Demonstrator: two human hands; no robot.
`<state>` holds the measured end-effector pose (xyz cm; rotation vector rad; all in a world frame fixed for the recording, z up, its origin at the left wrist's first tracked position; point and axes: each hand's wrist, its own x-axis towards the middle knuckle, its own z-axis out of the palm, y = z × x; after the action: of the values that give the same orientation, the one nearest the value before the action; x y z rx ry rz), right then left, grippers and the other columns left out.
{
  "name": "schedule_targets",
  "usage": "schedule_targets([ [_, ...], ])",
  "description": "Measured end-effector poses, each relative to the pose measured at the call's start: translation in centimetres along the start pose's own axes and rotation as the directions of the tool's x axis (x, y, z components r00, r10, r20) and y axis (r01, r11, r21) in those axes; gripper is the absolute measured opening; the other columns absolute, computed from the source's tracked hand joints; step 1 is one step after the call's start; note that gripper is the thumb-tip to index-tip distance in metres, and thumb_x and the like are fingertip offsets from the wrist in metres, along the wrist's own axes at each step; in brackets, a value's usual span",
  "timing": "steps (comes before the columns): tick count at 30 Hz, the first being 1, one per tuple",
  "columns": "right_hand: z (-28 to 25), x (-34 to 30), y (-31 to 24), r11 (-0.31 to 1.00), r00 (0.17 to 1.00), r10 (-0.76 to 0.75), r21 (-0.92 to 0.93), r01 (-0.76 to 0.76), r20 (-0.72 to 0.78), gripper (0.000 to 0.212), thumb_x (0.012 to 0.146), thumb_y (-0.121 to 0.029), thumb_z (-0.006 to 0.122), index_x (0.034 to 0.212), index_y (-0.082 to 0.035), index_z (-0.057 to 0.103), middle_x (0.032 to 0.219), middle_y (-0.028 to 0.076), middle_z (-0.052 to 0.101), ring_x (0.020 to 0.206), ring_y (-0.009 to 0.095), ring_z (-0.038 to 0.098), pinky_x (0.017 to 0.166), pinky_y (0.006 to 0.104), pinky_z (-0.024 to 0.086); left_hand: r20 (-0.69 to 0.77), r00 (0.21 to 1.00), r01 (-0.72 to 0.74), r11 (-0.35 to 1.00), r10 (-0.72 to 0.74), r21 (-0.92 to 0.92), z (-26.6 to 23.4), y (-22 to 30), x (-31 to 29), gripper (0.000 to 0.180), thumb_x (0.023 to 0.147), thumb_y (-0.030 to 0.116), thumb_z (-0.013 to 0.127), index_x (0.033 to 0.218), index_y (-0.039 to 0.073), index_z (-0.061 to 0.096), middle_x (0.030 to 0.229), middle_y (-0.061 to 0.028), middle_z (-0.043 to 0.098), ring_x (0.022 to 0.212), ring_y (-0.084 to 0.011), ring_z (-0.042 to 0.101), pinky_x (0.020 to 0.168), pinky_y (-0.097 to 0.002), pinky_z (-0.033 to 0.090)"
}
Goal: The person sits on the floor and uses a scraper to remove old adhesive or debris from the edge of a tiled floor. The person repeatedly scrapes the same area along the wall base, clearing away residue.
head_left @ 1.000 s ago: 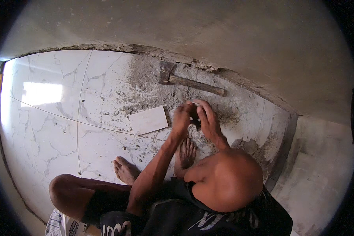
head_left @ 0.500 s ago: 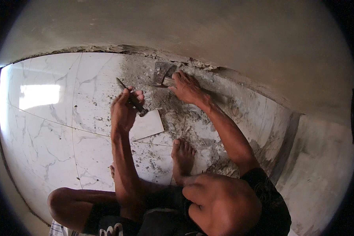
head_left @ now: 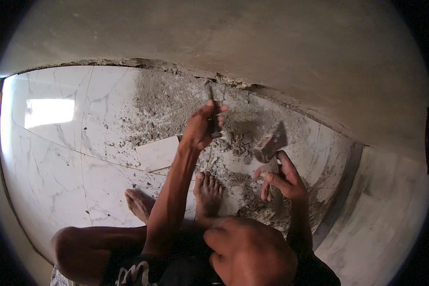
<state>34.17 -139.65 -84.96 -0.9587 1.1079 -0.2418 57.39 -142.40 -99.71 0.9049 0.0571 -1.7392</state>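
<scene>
My left hand [head_left: 201, 125] is closed around a dark metal chisel [head_left: 211, 91]. The chisel's tip points away from me, close to the broken lower edge of the wall; whether it touches is hard to tell. In my right hand [head_left: 287, 177] is a hatchet [head_left: 270, 144], its worn head raised above the rubble with a blunt face toward the left. The hatchet is slightly blurred, and my fingers wrap its handle just below the head. Beneath both hands lies a strip of rough, grey broken mortar [head_left: 162, 97].
A loose white tile piece [head_left: 158, 153] lies left of my left forearm. White marbled floor tiles [head_left: 47, 167] spread to the left, with crumbs scattered over them. A grey plastered wall [head_left: 224, 38] rises along the far side. My bare feet [head_left: 208, 193] stand near the rubble.
My left hand has moved right and turned the chisel tip toward the wall base. My right hand has lifted the hatchet from the rubble by the wall, back toward me and right.
</scene>
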Motion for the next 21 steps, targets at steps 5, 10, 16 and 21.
schedule_targets([
  [5,0.0,0.8,2.0,0.874,0.930,-0.252,-0.476,0.100,-0.268,0.035,0.088,-0.017,0.056,0.117,-0.002,0.043,0.089,0.017,0.064,0.069,0.026,0.065,0.061,0.0325,0.049,0.054,0.987,0.160,0.978,-0.154,-0.136,3.5,-1.7,1.2,0.028,0.098,0.027,0.039,0.108,0.002,0.045,0.109,-0.0149,0.061,0.068,-0.0147,0.053,0.062,-0.0272,0.049],
  [10,1.3,2.3,2.1,0.767,0.890,-0.312,-0.641,0.029,-0.333,0.031,0.088,-0.019,0.059,0.110,0.000,0.051,0.086,0.020,0.064,0.078,0.028,0.066,0.067,0.0351,0.049,0.178,0.978,0.122,0.989,-0.107,-0.078,2.6,-1.8,2.6,0.027,0.099,0.025,0.033,0.103,0.002,0.046,0.107,-0.0154,0.061,0.070,-0.0185,0.053,0.065,-0.0318,0.048],
  [16,3.0,3.2,0.9,0.572,0.805,-0.498,-0.820,0.026,-0.322,0.031,0.087,-0.023,0.061,0.106,0.001,0.053,0.084,0.019,0.065,0.075,0.035,0.065,0.066,0.0376,0.050,0.127,0.988,0.107,0.977,-0.084,-0.187,2.9,-1.7,3.1,0.023,0.098,0.027,0.037,0.100,0.007,0.048,0.089,-0.0071,0.058,0.071,-0.0156,0.051,0.064,-0.0300,0.043],
  [21,3.8,4.0,0.8,0.410,0.747,-0.636,-0.904,0.117,-0.193,0.027,0.086,-0.021,0.061,0.100,0.001,0.053,0.080,0.018,0.064,0.067,0.034,0.065,0.057,0.0378,0.050,0.176,0.981,0.130,0.950,-0.082,-0.284,2.7,-1.1,3.8,0.023,0.098,0.029,0.039,0.097,0.008,0.050,0.079,-0.0034,0.053,0.070,-0.0146,0.051,0.059,-0.0268,0.040],
])
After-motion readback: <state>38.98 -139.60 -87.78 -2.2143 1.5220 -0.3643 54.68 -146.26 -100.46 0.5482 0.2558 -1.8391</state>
